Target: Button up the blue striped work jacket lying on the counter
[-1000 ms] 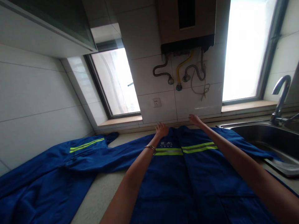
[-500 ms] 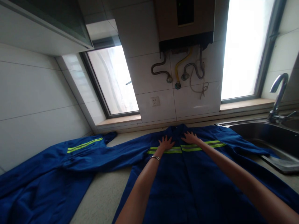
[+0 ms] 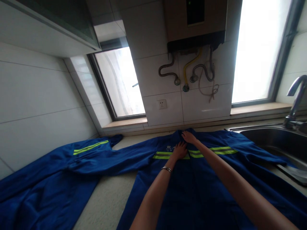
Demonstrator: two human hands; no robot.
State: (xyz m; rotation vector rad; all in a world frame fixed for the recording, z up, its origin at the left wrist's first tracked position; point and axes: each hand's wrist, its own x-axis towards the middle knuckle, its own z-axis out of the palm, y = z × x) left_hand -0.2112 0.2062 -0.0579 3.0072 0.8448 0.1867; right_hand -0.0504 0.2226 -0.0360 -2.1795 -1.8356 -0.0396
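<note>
A blue work jacket point(image 3: 172, 191) with yellow-green and grey reflective bands lies spread front up, its collar toward the wall. My left hand point(image 3: 180, 151) rests on the chest beside the front opening, over the band, fingers spread a little on the cloth; a metal bracelet circles that wrist. Just above it, my right hand point(image 3: 190, 137) is at the opening below the collar, fingers drawn together on the fabric edge. Its fingertips are partly hard to make out. A small white print point(image 3: 169, 148) shows left of my left hand.
Another blue garment point(image 3: 48, 179) with a reflective band lies at the left, meeting the jacket's sleeve. The pale countertop point(image 3: 107, 198) shows between them. At the right, the other sleeve reaches the metal sink point(image 3: 263, 137) and faucet point(image 3: 295, 95). A water heater point(image 3: 196, 25) hangs above.
Both hands have come together at the jacket's front opening. My left hand slid right, uncovering the print; my right moved left and up toward the collar, its fingers closing. The view shifted slightly.
</note>
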